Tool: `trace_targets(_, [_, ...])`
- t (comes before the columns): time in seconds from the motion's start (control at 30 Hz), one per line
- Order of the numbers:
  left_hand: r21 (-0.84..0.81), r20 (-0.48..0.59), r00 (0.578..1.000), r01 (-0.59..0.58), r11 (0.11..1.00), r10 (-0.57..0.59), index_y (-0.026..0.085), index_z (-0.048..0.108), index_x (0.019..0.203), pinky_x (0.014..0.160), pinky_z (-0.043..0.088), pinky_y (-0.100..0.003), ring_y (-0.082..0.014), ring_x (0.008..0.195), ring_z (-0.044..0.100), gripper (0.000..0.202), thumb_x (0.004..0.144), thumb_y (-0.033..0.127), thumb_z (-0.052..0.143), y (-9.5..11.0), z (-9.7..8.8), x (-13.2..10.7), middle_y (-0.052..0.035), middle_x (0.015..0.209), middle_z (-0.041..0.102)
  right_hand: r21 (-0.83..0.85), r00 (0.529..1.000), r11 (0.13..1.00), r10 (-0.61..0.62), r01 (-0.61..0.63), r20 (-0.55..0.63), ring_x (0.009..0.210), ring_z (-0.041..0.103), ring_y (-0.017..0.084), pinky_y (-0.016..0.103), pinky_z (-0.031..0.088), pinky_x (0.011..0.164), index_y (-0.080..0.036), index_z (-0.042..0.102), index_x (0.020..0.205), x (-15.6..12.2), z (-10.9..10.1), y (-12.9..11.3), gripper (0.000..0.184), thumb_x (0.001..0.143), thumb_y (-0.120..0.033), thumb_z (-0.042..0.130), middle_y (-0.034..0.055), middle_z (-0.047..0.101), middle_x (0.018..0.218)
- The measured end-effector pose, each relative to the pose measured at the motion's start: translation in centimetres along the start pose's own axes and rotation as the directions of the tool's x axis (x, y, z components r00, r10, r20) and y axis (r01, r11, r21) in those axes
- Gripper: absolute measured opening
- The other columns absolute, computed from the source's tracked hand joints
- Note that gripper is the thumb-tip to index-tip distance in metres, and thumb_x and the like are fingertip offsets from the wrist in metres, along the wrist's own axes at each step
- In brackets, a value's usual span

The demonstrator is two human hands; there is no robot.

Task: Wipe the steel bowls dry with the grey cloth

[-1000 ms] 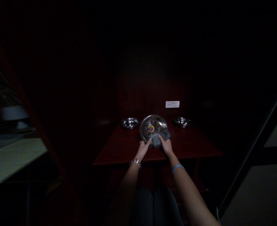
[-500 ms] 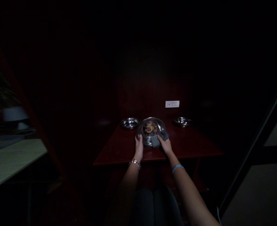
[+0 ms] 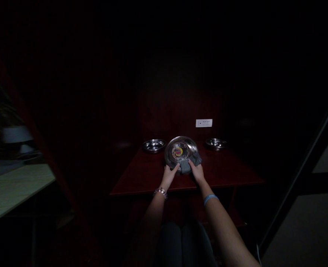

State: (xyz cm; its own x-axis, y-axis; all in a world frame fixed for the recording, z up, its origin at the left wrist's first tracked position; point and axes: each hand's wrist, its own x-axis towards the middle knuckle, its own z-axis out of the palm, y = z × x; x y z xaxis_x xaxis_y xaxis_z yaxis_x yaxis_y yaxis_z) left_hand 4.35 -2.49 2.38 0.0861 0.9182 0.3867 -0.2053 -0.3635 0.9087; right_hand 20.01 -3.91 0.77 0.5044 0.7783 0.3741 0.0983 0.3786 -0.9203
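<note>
A round, shiny steel bowl (image 3: 190, 144) with a yellow and red sticker in its middle is tilted up toward me over the dark red table. My left hand (image 3: 169, 175) grips its lower left rim, thumb on the inside face. At the lower right, my right hand (image 3: 196, 171) is closed on a grey cloth (image 3: 184, 167), which is folded over the rim and pressed against the bowl. The fingers behind the bowl are hidden.
One steel bowl (image 3: 154, 145) stands at the table's back left, another (image 3: 215, 144) at the back right. The dark red table (image 3: 141, 178) meets a wall with a white socket panel (image 3: 203, 123). A pale tabletop (image 3: 19, 185) lies far left.
The bowl has shifted slightly right and tipped more upright. My left hand has moved right along the rim, its thumb now close to the cloth. My right hand has barely moved.
</note>
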Motion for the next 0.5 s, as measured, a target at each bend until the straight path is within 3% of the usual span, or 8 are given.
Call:
trace_targets(0.2, [0.011, -0.005, 1.0, 0.027, 1.0, -0.027, 0.014, 0.054, 0.126, 0.115, 0.027, -0.037, -0.0265, 0.132, 0.046, 0.055, 0.074, 0.016, 0.069, 0.45, 0.04, -0.49, -0.0154, 0.135, 0.057, -0.025, 1.0, 1.0, 0.009, -0.009, 0.005, 0.11, 0.065, 0.025, 0.039, 0.046, 0.102, -0.017, 0.067, 0.11, -0.13, -0.02, -0.14, 0.048, 0.074, -0.049, 0.068, 0.0095, 0.07, 0.116])
trace_targets(0.5, [-0.034, -0.085, 0.996, 0.033, 0.999, -0.036, 0.017, 0.052, 0.129, 0.115, 0.03, -0.038, -0.0218, 0.13, 0.049, 0.045, 0.084, 0.02, 0.058, 0.06, -0.02, 0.01, -0.0093, 0.135, 0.058, -0.036, 0.999, 0.999, 0.025, -0.024, 0.024, 0.105, 0.067, 0.025, 0.038, 0.049, 0.097, -0.018, 0.069, 0.103, -0.39, -0.03, -0.56, 0.043, 0.073, -0.048, 0.068, 0.0088, 0.073, 0.109])
